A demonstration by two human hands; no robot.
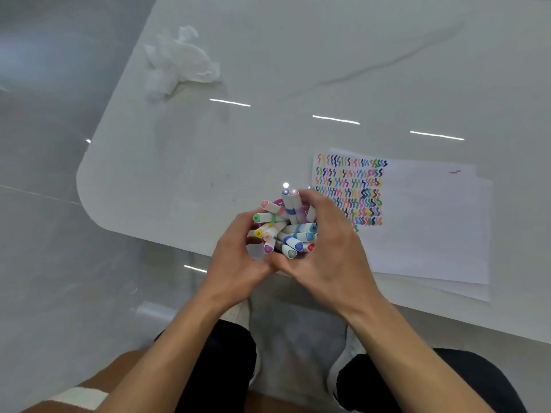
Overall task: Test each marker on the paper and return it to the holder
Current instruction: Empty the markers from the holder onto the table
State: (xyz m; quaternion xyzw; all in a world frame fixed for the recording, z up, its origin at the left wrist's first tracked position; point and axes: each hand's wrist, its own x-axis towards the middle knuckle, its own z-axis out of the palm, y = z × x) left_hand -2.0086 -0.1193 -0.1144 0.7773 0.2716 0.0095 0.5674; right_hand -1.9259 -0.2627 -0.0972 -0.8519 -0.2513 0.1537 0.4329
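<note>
A bundle of several white markers (pixel 284 228) with coloured caps stands packed in a holder near the table's front edge; the holder itself is almost wholly hidden by my hands. My left hand (pixel 238 248) curls round the left side of the bundle. My right hand (pixel 325 242) wraps round its right side, fingers over the top markers. To the right lies white paper (pixel 423 222), its left part filled with rows of coloured squiggles (pixel 351 189).
A crumpled white tissue (pixel 179 64) lies at the far left of the white marble table (pixel 268 129). The table's rounded corner is at the left, with grey floor beyond. My knees and shoes show below the front edge.
</note>
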